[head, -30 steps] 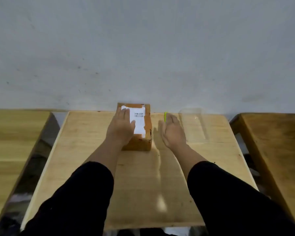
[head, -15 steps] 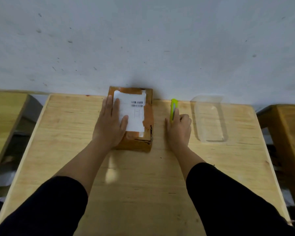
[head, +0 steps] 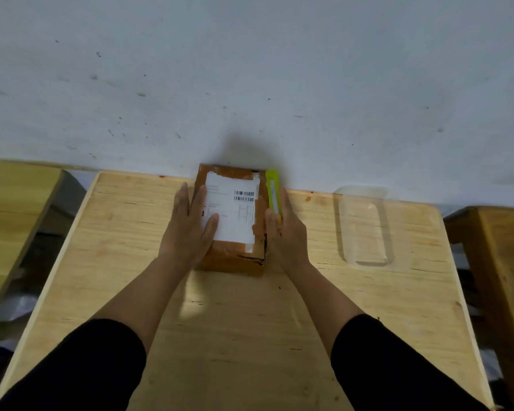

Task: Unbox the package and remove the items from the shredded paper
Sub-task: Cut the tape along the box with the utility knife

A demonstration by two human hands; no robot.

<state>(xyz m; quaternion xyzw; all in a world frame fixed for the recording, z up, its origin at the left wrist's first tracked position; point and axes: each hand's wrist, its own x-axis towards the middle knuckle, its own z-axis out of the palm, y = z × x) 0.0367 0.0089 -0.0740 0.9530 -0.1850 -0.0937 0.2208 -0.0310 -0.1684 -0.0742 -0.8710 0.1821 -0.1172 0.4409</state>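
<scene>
A brown cardboard package (head: 235,256) with a white shipping label (head: 232,212) and brown tape lies closed at the far middle of the wooden table (head: 235,321), against the wall. My left hand (head: 187,229) lies flat on the package's left side, thumb on the label. My right hand (head: 285,232) holds a lime-green utility knife (head: 273,194) along the package's right edge, its tip pointing away from me. No shredded paper or contents show.
A clear plastic tray (head: 365,226) sits on the table to the right of the package. Other wooden tables stand at the left (head: 9,221) and right (head: 499,262), with gaps between. A pale wall rises directly behind.
My right hand picked up the green knife from the table and brought it left against the package's right edge. My left hand stayed on the package. The view moved closer.
</scene>
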